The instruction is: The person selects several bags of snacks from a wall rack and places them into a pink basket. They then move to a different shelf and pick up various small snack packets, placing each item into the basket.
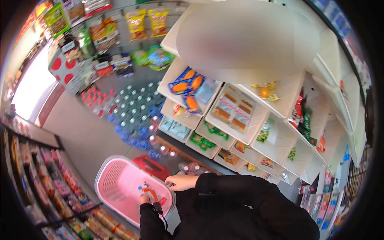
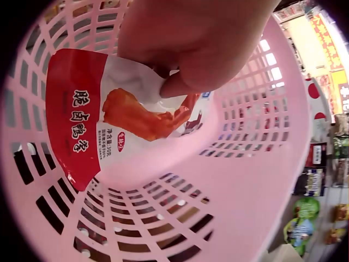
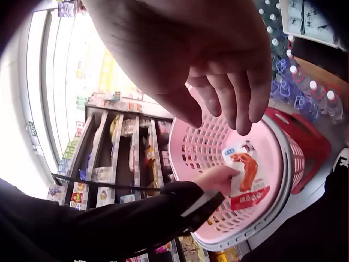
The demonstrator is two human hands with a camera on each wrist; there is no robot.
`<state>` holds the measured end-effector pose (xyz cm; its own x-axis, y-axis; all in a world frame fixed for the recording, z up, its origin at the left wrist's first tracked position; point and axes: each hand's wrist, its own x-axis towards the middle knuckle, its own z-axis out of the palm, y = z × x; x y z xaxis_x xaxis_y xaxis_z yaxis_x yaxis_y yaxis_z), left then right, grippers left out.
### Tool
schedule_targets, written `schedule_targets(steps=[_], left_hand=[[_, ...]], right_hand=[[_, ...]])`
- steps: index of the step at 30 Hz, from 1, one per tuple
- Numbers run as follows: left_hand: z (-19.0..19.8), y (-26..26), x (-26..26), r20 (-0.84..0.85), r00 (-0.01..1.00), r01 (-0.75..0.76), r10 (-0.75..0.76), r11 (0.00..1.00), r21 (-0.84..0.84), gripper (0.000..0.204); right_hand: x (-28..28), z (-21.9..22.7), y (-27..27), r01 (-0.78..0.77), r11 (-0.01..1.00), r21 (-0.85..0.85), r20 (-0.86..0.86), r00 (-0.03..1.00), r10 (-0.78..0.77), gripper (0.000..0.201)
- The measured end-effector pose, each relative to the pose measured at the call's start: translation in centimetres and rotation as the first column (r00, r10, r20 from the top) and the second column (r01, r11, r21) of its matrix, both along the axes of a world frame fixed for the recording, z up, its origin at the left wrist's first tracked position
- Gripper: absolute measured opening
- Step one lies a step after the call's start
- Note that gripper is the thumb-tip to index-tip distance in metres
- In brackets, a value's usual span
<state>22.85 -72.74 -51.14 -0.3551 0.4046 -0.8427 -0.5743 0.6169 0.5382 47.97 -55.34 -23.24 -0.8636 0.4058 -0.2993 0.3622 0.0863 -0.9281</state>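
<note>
A red and white snack packet (image 2: pixel 139 112) with a picture of brown meat is pinched by the left hand (image 2: pixel 193 41) inside a pink basket (image 2: pixel 245 169). From the right wrist view, the left hand (image 3: pixel 215 179) holds the packet (image 3: pixel 246 172) by one edge, within the basket's rim. The right hand (image 3: pixel 202 60) is over the basket with fingers relaxed and nothing in them. In the head view the right hand (image 1: pixel 182 182) is by the basket's (image 1: pixel 120 188) right edge, the left hand (image 1: pixel 145 199) inside it.
A red object (image 1: pixel 151 167) stands beside the basket. Bottles (image 1: pixel 136 104) cover part of the floor ahead. White bins (image 1: pixel 276 136) of packaged snacks rise at the right, and shelves of goods (image 1: pixel 56 180) stand at the left. Snack bags (image 1: pixel 137 25) hang on the wall.
</note>
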Motion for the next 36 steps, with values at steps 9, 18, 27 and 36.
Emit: schedule_targets(steps=[9,18,27,36], left_hand=[[4.1,6.6,-2.9,-0.805,0.354,0.546,-0.476,0.804,-0.235,0.035],[55.5,27.5,4.7,-0.987,-0.124,0.984,0.101,0.139,-0.109,0.025],[71.3,43.0,16.9,-0.928,0.001,0.982,0.371,-0.175,-0.069,0.026],[69.9,48.6,19.7,-0.992,-0.109,0.989,0.057,-0.097,-0.114,0.034]], right_hand=[[9.0,21.8,4.6,0.070,0.932,0.355,0.126,0.984,-0.122,0.029],[8.6,44.0,16.6,0.192,-0.015,0.981,-0.186,0.923,-0.338,0.023],[7.6,47.0,24.9,-0.307,0.134,0.942,0.299,0.588,-0.752,0.033],[7.8,45.2,27.0,-0.301,0.298,0.906,0.411,0.457,-0.788,0.042]])
